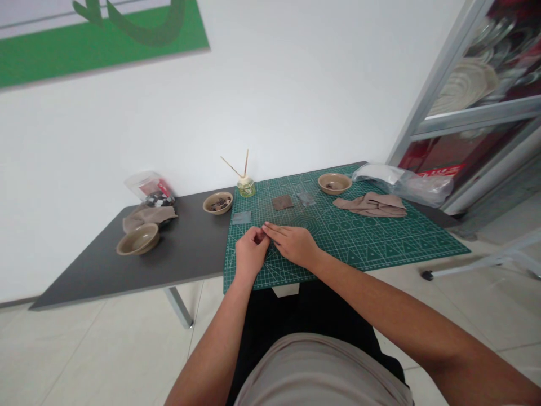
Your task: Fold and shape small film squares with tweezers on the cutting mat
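Above the near part of the green cutting mat (359,256), my two hands meet at their fingertips. My left hand (252,252) is curled, thumb and forefinger pinched together. My right hand (296,246) comes in from the right with its fingers pressed together, their tips touching the left fingertips. Whatever is between them is hidden or too small to name. Just beyond the hands lie a small clear plastic packet (242,217), a brown square piece (282,202) and a second clear packet (306,198).
A bowl of small dark pieces (218,211) stands left of the mat, near a reed diffuser (245,187). Another bowl (334,190), a brown cloth (372,205) and a plastic bag (406,183) lie right. Farther left are a tilted bowl (138,248) and a bag (150,186).
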Tool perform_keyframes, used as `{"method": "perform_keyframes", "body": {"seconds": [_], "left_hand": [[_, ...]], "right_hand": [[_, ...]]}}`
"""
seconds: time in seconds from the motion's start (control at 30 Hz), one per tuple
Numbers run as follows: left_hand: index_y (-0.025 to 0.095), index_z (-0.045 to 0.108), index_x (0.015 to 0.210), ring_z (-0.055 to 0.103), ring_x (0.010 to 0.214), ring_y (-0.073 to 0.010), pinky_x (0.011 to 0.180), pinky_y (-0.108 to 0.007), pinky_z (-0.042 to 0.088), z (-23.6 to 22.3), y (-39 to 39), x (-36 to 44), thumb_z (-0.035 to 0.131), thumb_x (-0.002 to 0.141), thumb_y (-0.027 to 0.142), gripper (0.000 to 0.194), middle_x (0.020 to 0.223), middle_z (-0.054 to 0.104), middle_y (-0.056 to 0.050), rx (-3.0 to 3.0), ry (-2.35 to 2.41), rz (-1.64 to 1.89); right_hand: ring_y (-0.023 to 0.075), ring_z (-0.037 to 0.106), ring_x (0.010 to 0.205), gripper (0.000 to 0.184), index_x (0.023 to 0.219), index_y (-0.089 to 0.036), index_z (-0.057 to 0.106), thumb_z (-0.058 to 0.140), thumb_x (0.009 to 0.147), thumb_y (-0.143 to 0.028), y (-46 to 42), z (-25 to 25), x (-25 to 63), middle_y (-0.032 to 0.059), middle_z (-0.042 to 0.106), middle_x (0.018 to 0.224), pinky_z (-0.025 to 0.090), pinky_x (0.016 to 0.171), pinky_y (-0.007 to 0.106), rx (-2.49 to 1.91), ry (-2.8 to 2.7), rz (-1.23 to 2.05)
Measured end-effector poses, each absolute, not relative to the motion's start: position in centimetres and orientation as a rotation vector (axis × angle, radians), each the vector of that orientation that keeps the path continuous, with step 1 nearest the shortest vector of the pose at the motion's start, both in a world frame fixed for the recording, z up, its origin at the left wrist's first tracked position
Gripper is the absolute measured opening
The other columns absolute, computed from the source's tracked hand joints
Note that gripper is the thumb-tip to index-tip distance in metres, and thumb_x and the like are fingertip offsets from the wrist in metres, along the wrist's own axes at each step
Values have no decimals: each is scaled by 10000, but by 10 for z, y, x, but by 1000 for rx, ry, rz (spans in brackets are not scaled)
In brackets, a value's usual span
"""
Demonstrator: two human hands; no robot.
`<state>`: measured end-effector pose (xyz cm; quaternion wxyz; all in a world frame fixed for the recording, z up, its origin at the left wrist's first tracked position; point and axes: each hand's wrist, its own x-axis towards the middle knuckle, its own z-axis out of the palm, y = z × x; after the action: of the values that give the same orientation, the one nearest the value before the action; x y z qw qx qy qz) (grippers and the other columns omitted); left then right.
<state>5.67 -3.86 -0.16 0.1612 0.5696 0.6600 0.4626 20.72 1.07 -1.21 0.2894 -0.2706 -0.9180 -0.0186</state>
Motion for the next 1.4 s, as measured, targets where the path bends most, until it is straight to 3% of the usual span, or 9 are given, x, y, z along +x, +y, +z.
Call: {"method": "perform_keyframes", "body": {"seconds": [0.27,0.57,0.8,1.0,1.17,1.4], "left_hand": [[204,594,728,510,631,-113,646,-228,406,-7,-40,54,608,815,337,160,676,601,43,1548,1788,1424],[208,459,638,425,563,-104,585,-224,346,-4,-39,56,573,794,266,202,571,457,66,1647,1874,1331],[207,548,697,489,609,-111,612,-226,390,-4,-41,55,610,809,318,170,632,555,47,1544,1773,1430],[206,527,669,455,577,-101,583,-219,365,-3,-41,55,589,809,272,166,600,519,57,1592,1772,1401],[206,557,697,527,620,-111,607,-227,405,-6,-41,56,619,818,342,193,672,610,32,1503,1702,1486],[202,518,693,483,594,-96,604,-219,386,-8,-37,54,633,805,304,189,637,545,57,1530,1694,1471]], "right_hand": [[198,654,1155,491,1418,-135,490,488,927,-145,10,-11,208,127,570,1393,562,936,324,-819,-2436,5],[208,617,1214,515,1428,-161,484,487,914,-122,11,-15,208,126,536,1429,551,965,347,-665,-2463,-18],[203,673,1120,513,1443,-150,460,478,930,-137,9,-11,209,114,606,1360,575,907,323,-782,-2446,42],[201,612,1220,485,1409,-131,494,453,925,-123,9,-10,210,118,545,1421,545,969,331,-689,-2456,30],[208,667,1132,478,1405,-121,498,456,930,-144,10,-9,210,119,623,1339,570,920,337,-808,-2429,107],[195,638,1182,469,1400,-152,511,459,935,-133,10,-10,210,100,584,1387,551,959,334,-752,-2406,57]]}}
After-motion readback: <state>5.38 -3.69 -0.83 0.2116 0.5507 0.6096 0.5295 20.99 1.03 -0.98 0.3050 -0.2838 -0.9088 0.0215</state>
